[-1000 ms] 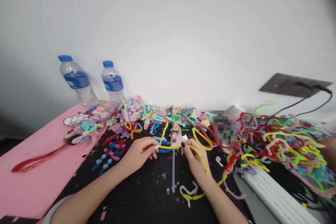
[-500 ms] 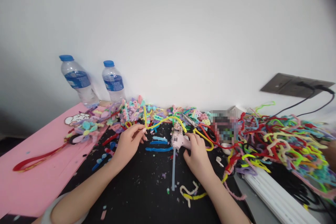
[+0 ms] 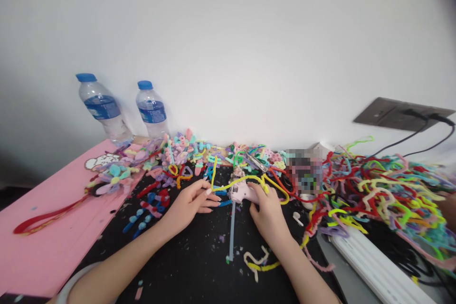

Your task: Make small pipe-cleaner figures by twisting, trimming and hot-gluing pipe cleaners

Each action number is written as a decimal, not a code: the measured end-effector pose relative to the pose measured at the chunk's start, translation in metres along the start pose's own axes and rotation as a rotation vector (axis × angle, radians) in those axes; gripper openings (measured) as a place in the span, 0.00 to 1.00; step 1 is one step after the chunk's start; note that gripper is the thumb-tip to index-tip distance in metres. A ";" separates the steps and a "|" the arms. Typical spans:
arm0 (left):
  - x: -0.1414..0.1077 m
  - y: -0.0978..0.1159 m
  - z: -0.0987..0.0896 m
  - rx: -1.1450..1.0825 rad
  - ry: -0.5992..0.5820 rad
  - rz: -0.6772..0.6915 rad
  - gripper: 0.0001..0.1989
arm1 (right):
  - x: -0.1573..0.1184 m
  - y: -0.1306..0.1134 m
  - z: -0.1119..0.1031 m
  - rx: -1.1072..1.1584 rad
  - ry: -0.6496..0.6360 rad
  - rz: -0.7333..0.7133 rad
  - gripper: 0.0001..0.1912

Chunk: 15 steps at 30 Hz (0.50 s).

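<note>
Pinched between the thumb and fingers of my left hand (image 3: 192, 203) is a long yellow pipe cleaner (image 3: 237, 182). One end of it stands up, while the rest runs across above the glue gun to my right hand (image 3: 268, 206). My right hand is wrapped round the handle of the pale pink glue gun (image 3: 243, 192). A translucent glue stick (image 3: 232, 235) sticks out of the gun toward me. Blue pipe cleaner pieces (image 3: 224, 203) lie on the black mat (image 3: 199, 261), partly hidden by my left fingers and the gun.
Colourful pipe cleaner shapes (image 3: 181, 147) crowd the wall side, with scissors (image 3: 257, 160) among them. Two water bottles (image 3: 152, 111) stand at the back left by pink card (image 3: 46, 213). A tangled pipe cleaner heap (image 3: 384, 185) and a white bar (image 3: 377, 266) lie at right.
My left hand has moved right and a little nearer to me, carrying the yellow pipe cleaner, whose far part now reaches my right hand. The glue gun has shifted slightly left in my right hand.
</note>
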State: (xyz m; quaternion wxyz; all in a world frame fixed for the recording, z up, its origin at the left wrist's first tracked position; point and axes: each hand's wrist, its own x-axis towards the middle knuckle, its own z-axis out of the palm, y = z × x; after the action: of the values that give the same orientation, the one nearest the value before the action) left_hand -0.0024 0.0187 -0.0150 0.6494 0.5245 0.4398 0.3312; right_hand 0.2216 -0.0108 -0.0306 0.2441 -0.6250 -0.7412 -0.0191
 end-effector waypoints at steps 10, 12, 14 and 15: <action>0.002 -0.002 -0.002 0.012 0.017 -0.047 0.15 | 0.001 0.001 -0.004 -0.058 -0.016 0.072 0.28; 0.002 -0.002 -0.002 0.011 0.013 -0.041 0.15 | 0.001 0.002 -0.006 -0.080 0.012 0.100 0.27; 0.002 -0.003 -0.002 0.005 0.010 -0.034 0.16 | 0.002 0.002 -0.008 -0.074 0.055 0.126 0.26; 0.002 -0.002 -0.001 0.002 0.009 -0.031 0.16 | 0.003 0.002 -0.010 -0.058 0.079 0.136 0.25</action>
State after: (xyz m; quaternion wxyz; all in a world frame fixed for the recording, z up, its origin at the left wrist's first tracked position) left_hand -0.0030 0.0203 -0.0177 0.6519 0.5167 0.4514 0.3229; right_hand 0.2263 -0.0109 -0.0216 0.2556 -0.6796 -0.6859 -0.0488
